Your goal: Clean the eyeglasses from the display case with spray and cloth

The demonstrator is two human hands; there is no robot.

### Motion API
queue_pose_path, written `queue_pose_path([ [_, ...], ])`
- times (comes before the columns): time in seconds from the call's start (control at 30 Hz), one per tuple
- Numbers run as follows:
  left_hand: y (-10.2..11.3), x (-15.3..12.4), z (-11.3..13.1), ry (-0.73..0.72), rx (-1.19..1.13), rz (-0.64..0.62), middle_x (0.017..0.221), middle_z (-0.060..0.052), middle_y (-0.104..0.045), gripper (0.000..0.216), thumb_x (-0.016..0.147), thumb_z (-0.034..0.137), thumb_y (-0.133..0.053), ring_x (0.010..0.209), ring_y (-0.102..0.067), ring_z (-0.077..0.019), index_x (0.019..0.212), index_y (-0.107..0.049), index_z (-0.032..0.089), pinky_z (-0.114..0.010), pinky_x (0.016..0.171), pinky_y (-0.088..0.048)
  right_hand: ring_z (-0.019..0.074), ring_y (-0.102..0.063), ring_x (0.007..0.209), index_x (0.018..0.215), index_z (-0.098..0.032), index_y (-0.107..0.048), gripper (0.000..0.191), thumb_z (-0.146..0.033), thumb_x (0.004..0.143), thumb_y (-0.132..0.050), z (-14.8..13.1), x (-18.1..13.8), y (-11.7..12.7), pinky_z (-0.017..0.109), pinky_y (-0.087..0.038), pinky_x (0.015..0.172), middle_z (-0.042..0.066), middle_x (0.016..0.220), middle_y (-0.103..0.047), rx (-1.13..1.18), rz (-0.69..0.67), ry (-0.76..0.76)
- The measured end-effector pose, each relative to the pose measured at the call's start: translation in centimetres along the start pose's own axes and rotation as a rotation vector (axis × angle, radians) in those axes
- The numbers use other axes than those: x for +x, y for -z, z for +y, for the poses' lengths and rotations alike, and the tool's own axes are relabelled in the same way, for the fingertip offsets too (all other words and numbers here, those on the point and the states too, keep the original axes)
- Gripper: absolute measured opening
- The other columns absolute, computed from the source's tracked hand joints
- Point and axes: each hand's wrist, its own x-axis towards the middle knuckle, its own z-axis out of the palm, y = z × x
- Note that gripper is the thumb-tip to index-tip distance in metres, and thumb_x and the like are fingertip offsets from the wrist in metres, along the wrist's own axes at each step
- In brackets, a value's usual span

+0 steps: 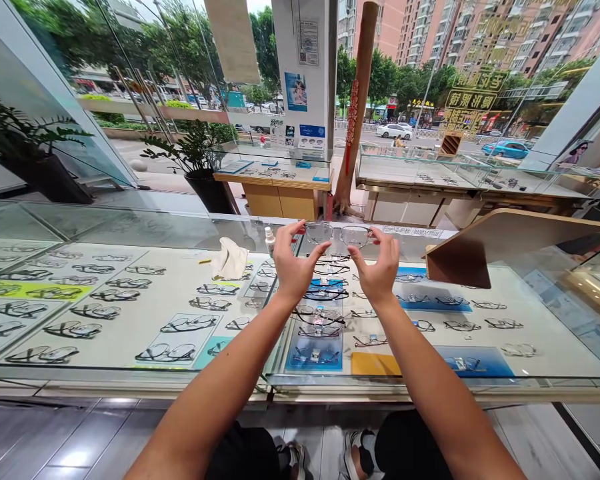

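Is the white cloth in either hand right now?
No, the cloth lies on the counter while the left hand and right hand hold the glasses.

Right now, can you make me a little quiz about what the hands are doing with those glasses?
1. True or false: the left hand and the right hand both hold one pair of glasses.
2. What lies on the glass counter left of the hands? A) white cloth B) red cup C) book
3. Are the lenses of the held glasses clear or dark?
Key: 1 true; 2 A; 3 clear.
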Motion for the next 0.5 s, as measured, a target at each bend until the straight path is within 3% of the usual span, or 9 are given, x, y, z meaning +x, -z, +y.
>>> queue_pose_path([
  [0.27,-0.21,-0.19,-0.36,0.036,-0.033,-0.024,0.119,-0.010,-0.073,0.060,0.085,0.058,-0.086,0.105,-0.071,-0.0249,0.130,-0.067,0.023,-0.042,0.087,-0.056,0.0299,-0.067,0.108,0.137,-0.022,-0.063,0.060,-0.067,0.098,-0.068,-0.33,0.17,0.15,0.050,-0.054,0.097,0.014,0.118,-0.073,0.027,0.014,0.013],
  [0.5,0.22,-0.44,-0.84,-0.217,0.104,0.113,0.121,-0.013,-0.072,0.070,0.077,0.061,-0.092,0.118,-0.069,-0.0310,0.129,-0.065,0.022,-0.048,0.094,-0.059,0.0273,-0.071,0.123,0.133,-0.019,-0.069,0.045,-0.054,0.108,-0.055,0.20,0.75,-0.15,0.044,-0.060,0.098,0.017,0.135,-0.074,0.485,-0.055,-0.273],
])
